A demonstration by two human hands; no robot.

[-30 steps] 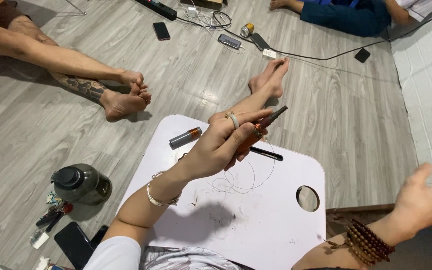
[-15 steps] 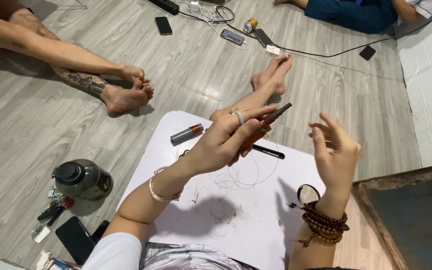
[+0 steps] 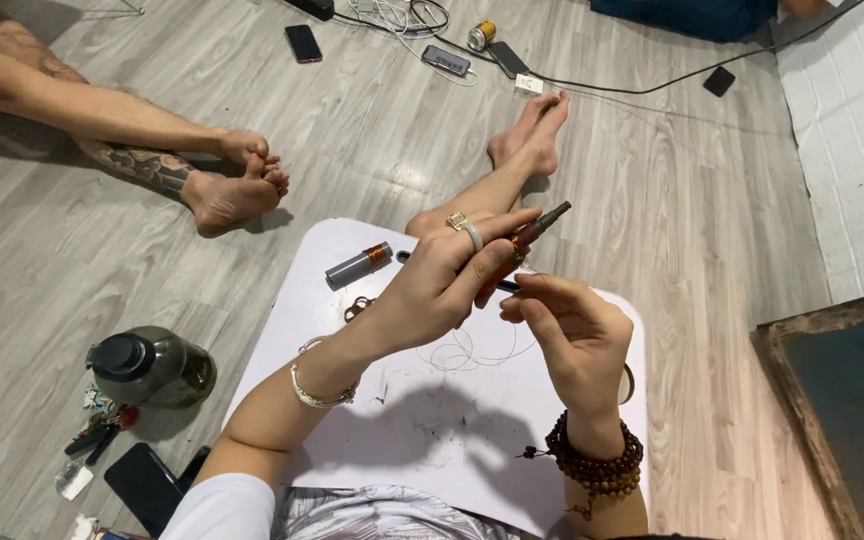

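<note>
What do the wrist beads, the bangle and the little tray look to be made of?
Beads: probably wood, brown with a dull sheen. Bangle: likely metal, thin, pale and glinting. Tray: seemingly plastic, smooth matte white with rounded corners.

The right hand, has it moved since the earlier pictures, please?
Yes. The right hand has swung in leftward from beyond the white table's right edge, and now sits over it beside the left hand holding the brown tool.
</note>
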